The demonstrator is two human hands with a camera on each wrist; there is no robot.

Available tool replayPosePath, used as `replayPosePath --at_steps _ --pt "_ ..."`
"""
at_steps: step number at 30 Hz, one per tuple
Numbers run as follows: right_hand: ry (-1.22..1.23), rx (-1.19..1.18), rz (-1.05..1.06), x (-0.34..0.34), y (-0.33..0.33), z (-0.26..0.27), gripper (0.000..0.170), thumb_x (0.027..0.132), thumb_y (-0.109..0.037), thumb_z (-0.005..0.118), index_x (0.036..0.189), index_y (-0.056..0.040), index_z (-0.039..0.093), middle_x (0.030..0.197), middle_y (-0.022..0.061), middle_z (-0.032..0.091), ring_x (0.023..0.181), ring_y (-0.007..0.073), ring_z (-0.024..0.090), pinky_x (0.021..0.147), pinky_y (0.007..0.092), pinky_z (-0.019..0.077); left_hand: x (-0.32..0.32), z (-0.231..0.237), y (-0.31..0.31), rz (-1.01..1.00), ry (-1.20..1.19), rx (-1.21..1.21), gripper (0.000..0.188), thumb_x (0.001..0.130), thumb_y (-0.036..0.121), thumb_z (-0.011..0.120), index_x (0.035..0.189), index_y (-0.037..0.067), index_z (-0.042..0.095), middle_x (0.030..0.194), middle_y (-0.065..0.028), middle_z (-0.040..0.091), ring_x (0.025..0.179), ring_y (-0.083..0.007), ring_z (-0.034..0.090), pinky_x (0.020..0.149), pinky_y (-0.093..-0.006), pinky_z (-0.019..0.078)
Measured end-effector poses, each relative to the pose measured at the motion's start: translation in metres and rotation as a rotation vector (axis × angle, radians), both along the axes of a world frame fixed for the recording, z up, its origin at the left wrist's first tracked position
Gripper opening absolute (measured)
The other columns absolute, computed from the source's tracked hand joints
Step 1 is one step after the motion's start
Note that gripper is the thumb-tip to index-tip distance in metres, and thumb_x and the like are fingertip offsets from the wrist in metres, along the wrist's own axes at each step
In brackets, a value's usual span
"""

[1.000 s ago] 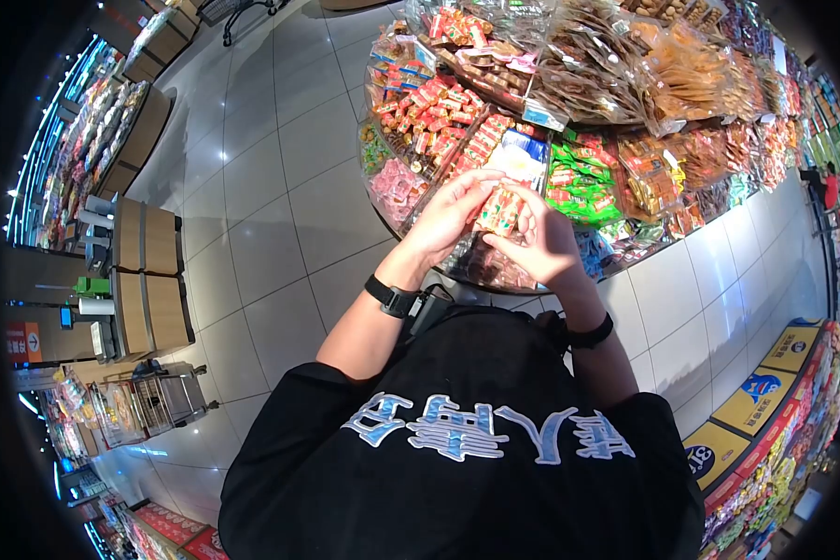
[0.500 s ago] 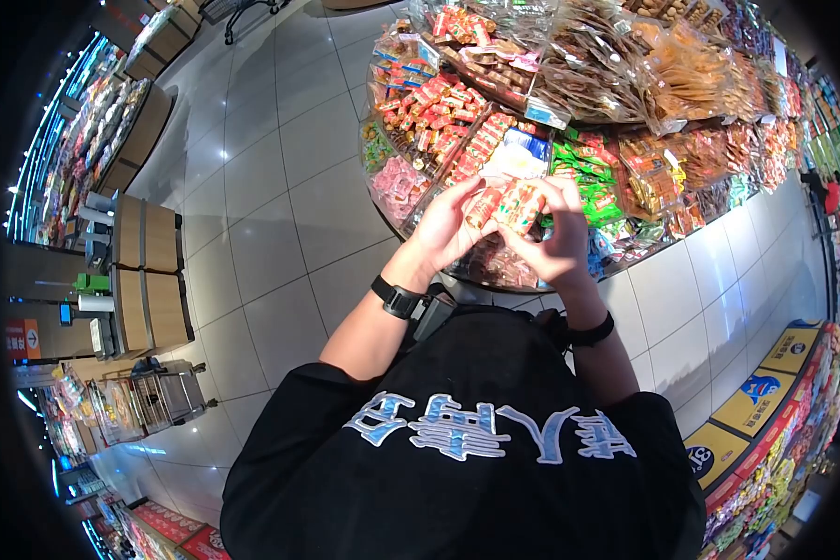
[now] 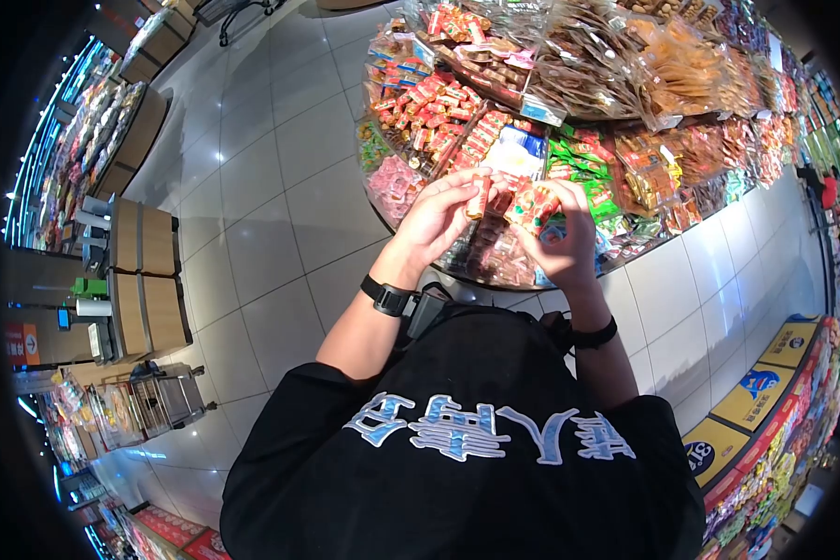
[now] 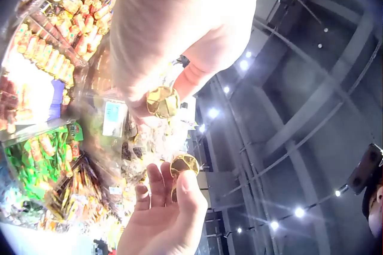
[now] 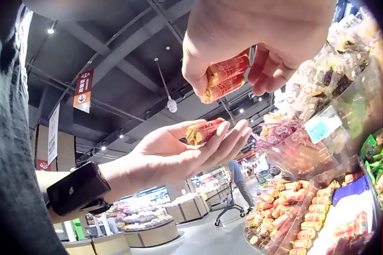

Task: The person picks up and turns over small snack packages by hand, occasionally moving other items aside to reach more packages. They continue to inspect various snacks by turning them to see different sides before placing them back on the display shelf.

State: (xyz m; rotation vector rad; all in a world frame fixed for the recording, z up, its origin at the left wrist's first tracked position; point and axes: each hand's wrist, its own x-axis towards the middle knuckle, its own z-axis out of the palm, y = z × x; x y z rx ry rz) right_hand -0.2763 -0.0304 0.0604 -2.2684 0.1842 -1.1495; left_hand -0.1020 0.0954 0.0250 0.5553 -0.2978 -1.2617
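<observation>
The left hand [image 3: 431, 224] has one wrapped roll [image 3: 479, 198] between thumb and fingers, red with a gold end. Just to its right, apart from it, the right hand [image 3: 567, 241] holds a pair of rolls [image 3: 532, 207] side by side in its curled fingers, also red and gold. A black watch [image 3: 387, 297] is on the left wrist and a black band [image 3: 595, 334] on the right one.

Both hands are over the near edge of a rounded display [image 3: 380, 207]. Under them lie brown packets [image 3: 499, 257]; left of these are pink sweets [image 3: 397, 184], and farther off, red rolls [image 3: 434, 107]. Beyond the hands is a blue and white item [image 3: 521, 152], with green packets [image 3: 583, 177] to its right. A price card [image 3: 541, 110] stands farther back, before brown bags [image 3: 588, 70]. Across the tiled floor [image 3: 257, 205], well to the left, are a counter [image 3: 140, 271] and, nearer, a shopping cart [image 3: 163, 401].
</observation>
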Motion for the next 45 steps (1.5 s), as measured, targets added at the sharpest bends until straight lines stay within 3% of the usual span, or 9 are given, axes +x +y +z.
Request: replayPosePath --at_steps 3,8,12,21,30,36,40,45 --pt "0.023 0.019 -0.012 -0.003 0.0 -0.002 0.063 0.063 -0.008 0.083 0.118 -0.0037 0.053 0.111 0.0156 0.056 0.097 0.0324 0.059 0.083 0.0393 0.0492 0.002 -0.004 0.001 -0.058 -0.039 0.056 0.032 0.095 -0.001 0.05 0.126 -0.011 0.049 0.124 -0.0224 0.058 0.118 -0.0283 0.058 0.095 -0.0267 0.0524" --pt "0.066 0.052 -0.027 -0.007 0.003 -0.002 0.061 0.062 -0.007 0.083 0.116 -0.0038 0.054 0.109 0.0155 0.056 0.095 0.0317 0.059 0.083 0.0389 0.0491 -0.011 0.021 0.0 -0.099 -0.031 0.058 0.028 0.096 0.003 0.051 0.122 -0.007 0.052 0.118 -0.0198 0.062 0.105 -0.024 0.065 0.092 -0.0325 0.0558" --pt "0.07 0.044 -0.014 -0.007 0.002 -0.005 0.061 0.063 -0.007 0.083 0.116 -0.0032 0.054 0.109 0.0161 0.057 0.096 0.0323 0.059 0.084 0.039 0.0488 -0.01 0.007 0.001 -0.086 -0.101 0.115 0.026 0.096 0.004 0.051 0.121 -0.003 0.053 0.12 -0.0193 0.061 0.099 -0.0231 0.067 0.087 -0.0378 0.0583" --pt "0.114 0.087 0.031 -0.002 0.001 -0.008 0.061 0.065 -0.007 0.082 0.118 -0.0023 0.053 0.109 0.0159 0.058 0.099 0.0321 0.06 0.085 0.0382 0.0489 -0.008 0.017 0.005 0.013 -0.152 0.271 0.036 0.103 0.016 0.033 0.126 -0.006 0.05 0.118 -0.0228 0.061 0.103 -0.0269 0.065 0.089 -0.0444 0.0562" --pt "0.126 0.155 0.059 -0.002 -0.001 -0.013 0.059 0.065 -0.008 0.083 0.116 -0.0018 0.055 0.111 0.0158 0.06 0.099 0.0293 0.062 0.085 0.036 0.0493 -0.003 -0.002 0.002 0.142 -0.124 0.209 0.022 0.1 0.01 0.045 0.113 -0.005 0.055 0.113 -0.0209 0.064 0.099 -0.0276 0.067 0.091 -0.0367 0.0559" --pt "0.143 0.308 0.126 0.0 0.005 -0.014 0.059 0.067 -0.005 0.081 0.12 -0.0001 0.054 0.119 0.0163 0.06 0.109 0.0271 0.06 0.092 0.0351 0.0483 -0.011 0.008 -0.005 0.181 -0.04 0.109 0.009 0.099 0.004 0.046 0.107 -0.001 0.049 0.114 -0.0202 0.061 0.106 -0.0289 0.064 0.094 -0.0387 0.0548" --pt "0.019 0.241 0.108 0.006 0.004 -0.015 0.061 0.067 -0.007 0.083 0.12 -0.0015 0.054 0.121 0.0177 0.06 0.113 0.0302 0.061 0.093 0.0362 0.0496 -0.018 0.014 -0.005 0.102 -0.079 0.077 0.021 0.099 0.01 0.049 0.116 -0.002 0.05 0.124 -0.0208 0.058 0.116 -0.0268 0.059 0.101 -0.0389 0.0492" --pt "0.004 0.246 0.103 0.005 0.001 -0.012 0.063 0.067 -0.007 0.083 0.122 -0.0014 0.053 0.123 0.0175 0.059 0.114 0.0295 0.06 0.094 0.0364 0.0494 -0.021 0.007 -0.002 -0.017 -0.103 0.101 0.024 0.098 0.01 0.051 0.12 0.001 0.053 0.122 -0.0141 0.06 0.111 -0.0251 0.062 0.09 -0.0351 0.0528"
